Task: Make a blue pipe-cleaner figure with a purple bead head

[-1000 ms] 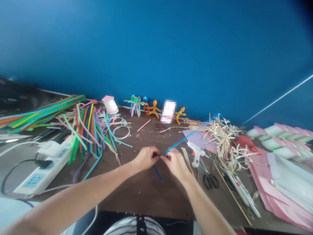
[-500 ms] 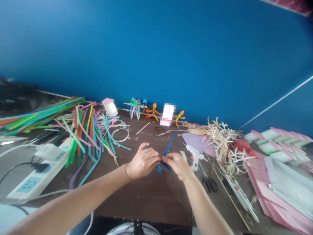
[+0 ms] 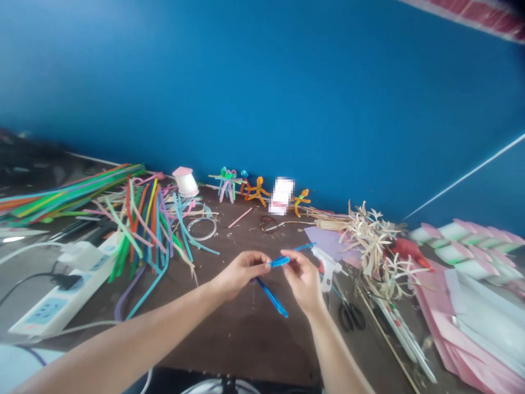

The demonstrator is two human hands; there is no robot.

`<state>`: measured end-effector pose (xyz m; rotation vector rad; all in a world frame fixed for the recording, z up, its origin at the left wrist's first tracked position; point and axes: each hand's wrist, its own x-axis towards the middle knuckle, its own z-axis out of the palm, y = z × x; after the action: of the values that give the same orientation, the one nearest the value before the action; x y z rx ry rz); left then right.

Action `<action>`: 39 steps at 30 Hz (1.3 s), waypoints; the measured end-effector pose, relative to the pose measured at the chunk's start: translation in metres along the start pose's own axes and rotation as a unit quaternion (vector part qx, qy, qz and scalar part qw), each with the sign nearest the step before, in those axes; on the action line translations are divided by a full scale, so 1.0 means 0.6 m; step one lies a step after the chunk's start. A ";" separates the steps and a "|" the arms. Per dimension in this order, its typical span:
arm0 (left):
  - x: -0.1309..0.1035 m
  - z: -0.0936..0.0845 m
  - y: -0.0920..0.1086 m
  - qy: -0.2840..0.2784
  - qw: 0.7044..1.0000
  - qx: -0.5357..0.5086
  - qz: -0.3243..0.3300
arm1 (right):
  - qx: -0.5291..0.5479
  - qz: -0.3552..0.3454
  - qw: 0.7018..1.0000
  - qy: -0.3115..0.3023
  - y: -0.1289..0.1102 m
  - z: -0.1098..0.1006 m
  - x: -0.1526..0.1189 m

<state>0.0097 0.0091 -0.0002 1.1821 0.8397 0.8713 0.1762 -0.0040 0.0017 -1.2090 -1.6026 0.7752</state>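
Both hands meet over the middle of the dark table, holding blue pipe cleaners (image 3: 272, 298) between them. My left hand (image 3: 245, 269) is closed, thumb and fingers pinching a blue looped piece; a doubled blue length hangs from it toward the table front. My right hand (image 3: 302, 279) pinches the right end of the same piece, and a blue strand sticks out beyond its fingers to the upper right. Exactly how the blue pieces join is hidden by the fingers. Just right of that hand lies a white glue gun (image 3: 327, 268), with black-handled scissors (image 3: 351, 316) below it.
Bundles of coloured pipe cleaners (image 3: 141, 224) and a white power strip (image 3: 53, 306) fill the left. Small pipe-cleaner figures (image 3: 258, 191) and a white-and-pink cup (image 3: 187, 183) stand near the blue wall. Pale straw-like flowers (image 3: 371, 235) and pink sheets (image 3: 447, 323) lie at right.
The hands have drawn slightly apart and turned, showing the blue loop between them. The doubled blue length now hangs forward below my left hand; the long strand has swung down toward the right.
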 end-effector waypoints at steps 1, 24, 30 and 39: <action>0.000 0.000 -0.002 -0.007 1.000 -0.021 -0.006 | -0.043 -0.035 0.998 -0.005 -0.003 -0.001 -0.001; -0.016 0.005 0.010 0.120 0.965 0.207 0.110 | -0.148 -0.023 0.985 -0.081 -0.036 0.013 -0.003; -0.013 0.005 0.005 0.150 0.946 0.253 0.134 | -0.103 0.003 0.994 -0.039 -0.032 0.030 -0.018; -0.012 0.010 0.000 0.182 0.896 0.351 0.201 | -0.102 0.054 0.993 0.001 -0.029 0.035 -0.021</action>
<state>0.0118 -0.0001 0.0013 1.9078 1.3068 1.1979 0.1512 -0.0205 0.0057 -1.4528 -1.6562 0.6895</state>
